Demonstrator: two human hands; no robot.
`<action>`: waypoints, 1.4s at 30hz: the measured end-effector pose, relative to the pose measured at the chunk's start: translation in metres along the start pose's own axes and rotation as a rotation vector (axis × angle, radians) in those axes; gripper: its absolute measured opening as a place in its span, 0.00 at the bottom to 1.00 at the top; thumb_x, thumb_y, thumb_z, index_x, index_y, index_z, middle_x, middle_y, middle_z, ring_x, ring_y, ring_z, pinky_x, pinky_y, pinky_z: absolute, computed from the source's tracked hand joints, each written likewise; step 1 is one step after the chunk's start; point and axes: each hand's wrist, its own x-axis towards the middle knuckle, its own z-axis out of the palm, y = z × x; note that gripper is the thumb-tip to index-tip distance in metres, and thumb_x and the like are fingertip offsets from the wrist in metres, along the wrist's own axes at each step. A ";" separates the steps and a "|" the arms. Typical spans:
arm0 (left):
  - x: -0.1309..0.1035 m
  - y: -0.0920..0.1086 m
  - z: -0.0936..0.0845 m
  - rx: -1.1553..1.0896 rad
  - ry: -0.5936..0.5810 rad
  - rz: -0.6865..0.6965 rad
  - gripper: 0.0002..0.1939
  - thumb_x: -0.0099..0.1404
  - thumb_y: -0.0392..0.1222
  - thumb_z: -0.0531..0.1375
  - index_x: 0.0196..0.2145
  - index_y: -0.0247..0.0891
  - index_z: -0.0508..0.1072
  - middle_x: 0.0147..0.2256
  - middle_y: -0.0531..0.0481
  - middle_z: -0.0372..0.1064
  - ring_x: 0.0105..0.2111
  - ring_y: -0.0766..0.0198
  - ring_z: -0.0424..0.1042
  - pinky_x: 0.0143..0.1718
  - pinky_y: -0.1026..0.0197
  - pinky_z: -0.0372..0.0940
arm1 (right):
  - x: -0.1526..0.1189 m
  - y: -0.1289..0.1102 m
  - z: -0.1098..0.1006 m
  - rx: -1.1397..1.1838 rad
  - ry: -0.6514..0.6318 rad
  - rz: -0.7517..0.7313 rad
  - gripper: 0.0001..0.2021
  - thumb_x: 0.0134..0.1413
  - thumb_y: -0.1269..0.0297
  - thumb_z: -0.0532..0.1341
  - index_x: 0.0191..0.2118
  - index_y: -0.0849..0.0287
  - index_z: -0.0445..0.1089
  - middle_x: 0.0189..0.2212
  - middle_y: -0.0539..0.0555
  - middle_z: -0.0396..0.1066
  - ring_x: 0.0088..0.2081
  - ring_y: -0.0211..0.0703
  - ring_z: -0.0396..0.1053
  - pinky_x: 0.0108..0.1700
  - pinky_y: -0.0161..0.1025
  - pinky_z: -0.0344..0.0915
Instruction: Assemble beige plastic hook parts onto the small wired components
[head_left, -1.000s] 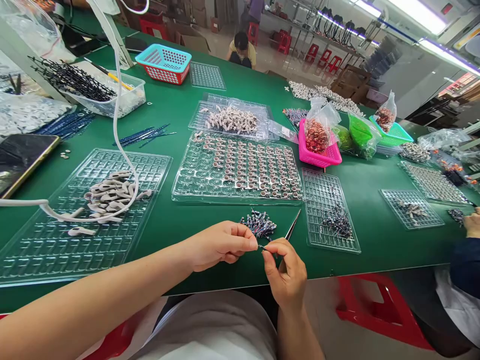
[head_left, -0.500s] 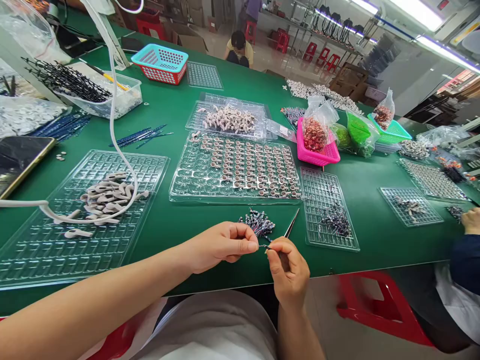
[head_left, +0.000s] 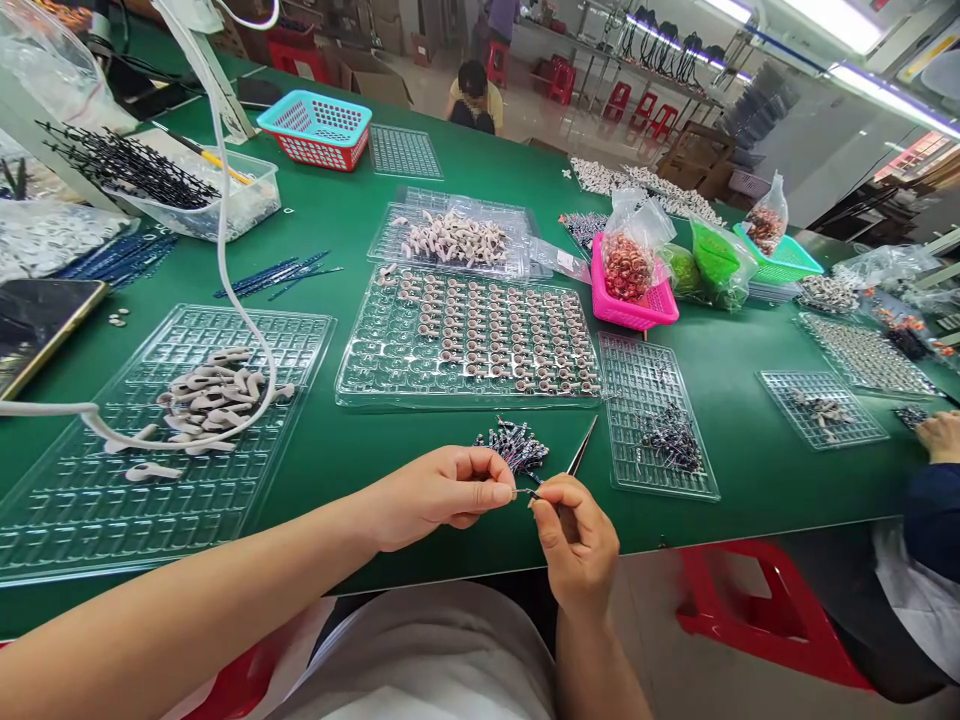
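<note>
My left hand [head_left: 450, 490] is closed in a pinch on one end of a small dark part with a thin wire-like end [head_left: 527, 492]. The other end sits between the thumb and forefinger of my right hand [head_left: 579, 535]. Metal tweezers [head_left: 583, 446] are also tucked in that hand, their points facing away from me. Just beyond my fingers lies a pile of small dark wired parts [head_left: 517, 446]. Farther back is a clear moulded tray [head_left: 367, 375] with many pale housings [head_left: 517, 330] set in rows. The small part's details are too fine to make out.
At left, a clear tray [head_left: 67, 510] holds loose grey housings [head_left: 214, 395], with a white cable [head_left: 223, 200] looping over it. A pink basket [head_left: 634, 312] and a narrow tray [head_left: 630, 460] stand at right. A co-worker's hand [head_left: 941, 437] shows at the right edge.
My hands keep nearly the same pose around the small part. The view has shifted slightly, and the co-worker's hand at the right edge has moved a little left.
</note>
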 end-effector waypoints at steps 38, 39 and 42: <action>0.003 -0.008 0.000 -0.036 0.178 0.080 0.17 0.62 0.50 0.68 0.40 0.36 0.71 0.41 0.46 0.79 0.46 0.59 0.76 0.46 0.59 0.70 | -0.004 0.005 0.002 -0.014 0.159 0.130 0.03 0.59 0.68 0.63 0.39 0.55 0.73 0.33 0.49 0.72 0.30 0.35 0.69 0.31 0.32 0.66; 0.003 -0.008 -0.001 -0.036 0.177 0.076 0.17 0.62 0.50 0.68 0.40 0.36 0.71 0.41 0.45 0.79 0.46 0.58 0.76 0.47 0.59 0.70 | -0.004 0.005 0.002 -0.016 0.159 0.130 0.03 0.58 0.68 0.64 0.38 0.56 0.74 0.33 0.49 0.72 0.30 0.35 0.69 0.31 0.32 0.67; 0.003 -0.008 -0.001 -0.038 0.174 0.074 0.17 0.62 0.50 0.67 0.40 0.35 0.71 0.41 0.44 0.79 0.45 0.58 0.76 0.48 0.58 0.70 | -0.004 0.006 0.002 -0.018 0.155 0.135 0.03 0.58 0.67 0.64 0.38 0.56 0.74 0.33 0.50 0.72 0.30 0.35 0.69 0.31 0.32 0.67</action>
